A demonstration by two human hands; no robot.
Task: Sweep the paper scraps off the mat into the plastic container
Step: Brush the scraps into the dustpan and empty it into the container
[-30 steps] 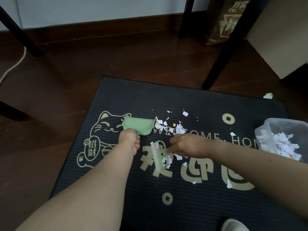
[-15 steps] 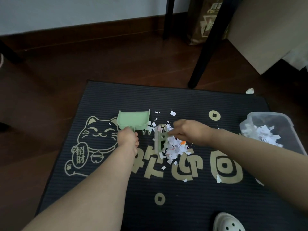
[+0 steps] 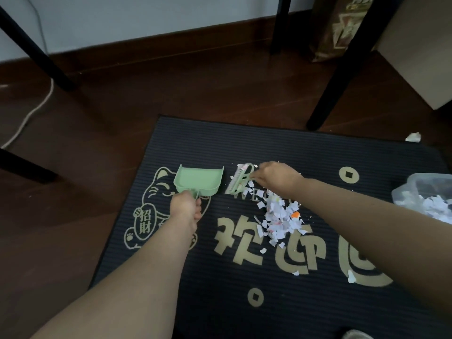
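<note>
Plastic container [image 3: 408, 180] sits at the mat's 3 o'clock edge, cut off by the frame, so only its near-left corner and part of the rim show. Inside lies a heap of white paper bits [image 3: 434, 207]; how deep it goes can't be told. A pale shoe [image 3: 355, 335] at 5 o'clock is mostly cropped.

Right hand [image 3: 276, 176] shows its back to the camera w/ fingers hidden under it. It grips the green brush [image 3: 241, 178] by its 3 o'clock end, exact finger hold not readable. The brush is blurred, and its pale bristles seem to face 9 o'clock. Left hand [image 3: 186, 208] is curled round the handle of the green dustpan [image 3: 198, 179], and the handle is almost wholly covered by the fist. The pan lies on the mat w/ its mouth seemingly toward 12 o'clock, just beside the brush and apart from it.

Paper scraps [image 3: 278, 216] are mainly one loose pile on the mat [image 3: 244, 302] near its centre, at 5 o'clock from the brush & partly under the right wrist. One orange bit is among the white ones. A few strays lie toward 5 o'clock. The right forearm covers part of the mat's gold lettering.

On the wood floor [image 3: 73, 216] a crumpled scrap [image 3: 413, 137] lies off the mat at 2 o'clock. A white cable [image 3: 31, 113] is at 10 o'clock, a black furniture leg [image 3: 342, 67] at 1 o'clock
</note>
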